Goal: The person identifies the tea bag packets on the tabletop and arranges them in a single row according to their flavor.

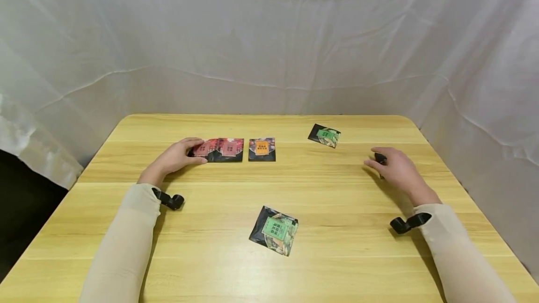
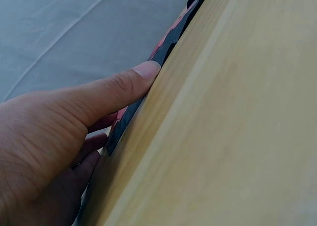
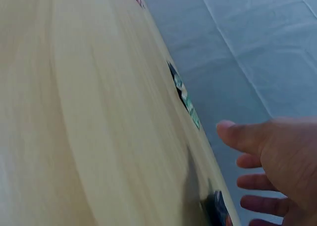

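My left hand (image 1: 178, 155) holds the left red-labelled sachet (image 1: 204, 148) by its edges, thumb along the near edge and fingers at the far side. In the left wrist view the thumb lies against the sachet's dark edge (image 2: 130, 118). A second red-labelled sachet (image 1: 229, 148) overlaps it on the right. My right hand (image 1: 396, 169) hovers with spread, relaxed fingers over a dark sachet (image 1: 381, 158), mostly hidden by it in the head view. The right wrist view shows that sachet (image 3: 218, 208) on the table, apart from the fingers.
An orange-labelled sachet (image 1: 262, 149) lies right of the red pair. One green-labelled sachet (image 1: 324, 135) lies near the back edge, another (image 1: 274, 230) tilted at the front middle. Pale cloth (image 1: 269, 36) hangs behind the wooden table (image 1: 210, 247).
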`<state>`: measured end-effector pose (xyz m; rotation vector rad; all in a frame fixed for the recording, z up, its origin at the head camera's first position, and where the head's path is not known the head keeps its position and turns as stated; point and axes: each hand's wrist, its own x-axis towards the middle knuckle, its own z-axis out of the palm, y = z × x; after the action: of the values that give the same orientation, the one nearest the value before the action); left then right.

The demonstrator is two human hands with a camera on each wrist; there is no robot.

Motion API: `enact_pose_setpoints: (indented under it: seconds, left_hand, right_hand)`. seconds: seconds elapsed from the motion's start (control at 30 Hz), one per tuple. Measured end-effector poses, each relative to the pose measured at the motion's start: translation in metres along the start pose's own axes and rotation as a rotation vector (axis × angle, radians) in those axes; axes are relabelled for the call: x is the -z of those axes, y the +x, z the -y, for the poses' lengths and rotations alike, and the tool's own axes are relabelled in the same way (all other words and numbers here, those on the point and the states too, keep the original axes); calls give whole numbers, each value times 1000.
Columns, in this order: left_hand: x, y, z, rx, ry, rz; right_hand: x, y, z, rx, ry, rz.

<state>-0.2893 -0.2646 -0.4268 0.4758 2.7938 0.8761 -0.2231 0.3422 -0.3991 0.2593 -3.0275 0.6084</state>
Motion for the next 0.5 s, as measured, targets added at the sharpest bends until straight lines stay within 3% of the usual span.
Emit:
enact_pose_setpoints:
  seconds: [0.2, 0.5]
  left_hand:
    - [1, -2, -1, 7, 2, 1]
    - [2, -3, -1, -4, 2, -3]
  right_hand:
    - [3, -4, -10, -65, -97, -30]
    - [11, -10, -18, -153, -151, 51]
